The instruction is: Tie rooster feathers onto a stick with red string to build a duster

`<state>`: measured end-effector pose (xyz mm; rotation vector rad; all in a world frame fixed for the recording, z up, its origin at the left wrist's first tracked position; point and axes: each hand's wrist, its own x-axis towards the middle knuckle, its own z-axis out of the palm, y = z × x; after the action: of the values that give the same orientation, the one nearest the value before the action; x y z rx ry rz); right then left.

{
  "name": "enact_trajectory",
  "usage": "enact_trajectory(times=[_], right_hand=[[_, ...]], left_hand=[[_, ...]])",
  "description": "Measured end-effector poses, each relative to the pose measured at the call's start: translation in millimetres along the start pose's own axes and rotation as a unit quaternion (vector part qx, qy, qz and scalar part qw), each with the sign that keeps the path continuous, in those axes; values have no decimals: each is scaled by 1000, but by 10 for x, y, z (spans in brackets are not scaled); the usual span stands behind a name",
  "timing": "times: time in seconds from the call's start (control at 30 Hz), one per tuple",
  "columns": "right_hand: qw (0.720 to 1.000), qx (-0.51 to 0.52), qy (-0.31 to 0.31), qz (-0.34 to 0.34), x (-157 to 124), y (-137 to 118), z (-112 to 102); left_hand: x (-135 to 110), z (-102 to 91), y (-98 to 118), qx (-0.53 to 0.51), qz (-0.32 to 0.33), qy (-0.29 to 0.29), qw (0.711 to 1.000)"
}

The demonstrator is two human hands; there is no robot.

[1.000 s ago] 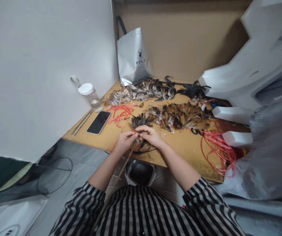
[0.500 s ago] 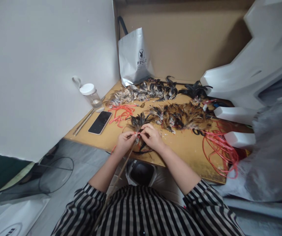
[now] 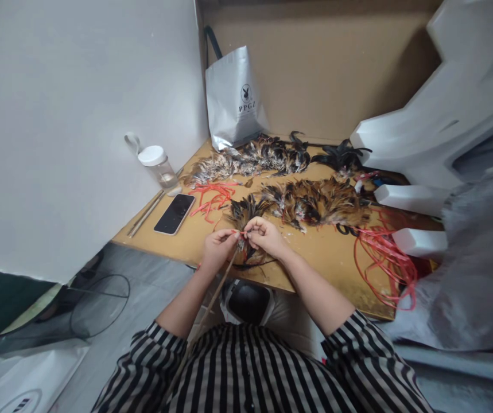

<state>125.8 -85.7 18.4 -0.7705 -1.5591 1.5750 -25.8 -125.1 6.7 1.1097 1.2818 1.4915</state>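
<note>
Both hands meet over a thin stick [image 3: 217, 291] with dark and brown feathers [image 3: 246, 212] at its upper end. My left hand [image 3: 219, 248] pinches a red plastic strip at the feathers' base. Close beside it, my right hand [image 3: 264, 236] is closed in a pinch on the same red strip. The strip runs across the stick between the fingertips; whether it is knotted is too small to tell. The stick slants down towards my lap. Some feathers also show below the fingers, near the table's front edge.
On the table [image 3: 315, 264] lie brown feathers [image 3: 323, 202], paler feathers [image 3: 246, 159], black feathers [image 3: 341, 158], red strips [image 3: 214, 198] and a red strip bundle [image 3: 384, 264]. A phone [image 3: 174, 214], a lidded jar [image 3: 158, 166], thin sticks [image 3: 146, 213] and a silver bag [image 3: 233, 103] stand or lie around.
The fingertips have drawn slightly apart, with a bit more red strip showing between them. The stick and the feathers have hardly moved.
</note>
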Motion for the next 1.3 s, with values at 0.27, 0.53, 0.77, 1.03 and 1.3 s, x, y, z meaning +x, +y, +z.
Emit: enact_trajectory(times=[0.27,0.53,0.77,1.03,1.3], right_hand=[[981,-189,35,-37,24,71,-10],[971,-215,71,-75,43,75,-8],[980,-194,41,-11,29,82,-22],[971,-228,4,-75,21,24,-37],[967,-250,10,-53,24,88,-37]], left_hand=[[17,5,-3,-37,-25,4,999],[10,-3,25,-21,-26,-22,999],[-54,-133,39,244,140,-95,955],[-71,-195,-4,362,244,-81,896],[-48,-193,9,377,278,-132,874]])
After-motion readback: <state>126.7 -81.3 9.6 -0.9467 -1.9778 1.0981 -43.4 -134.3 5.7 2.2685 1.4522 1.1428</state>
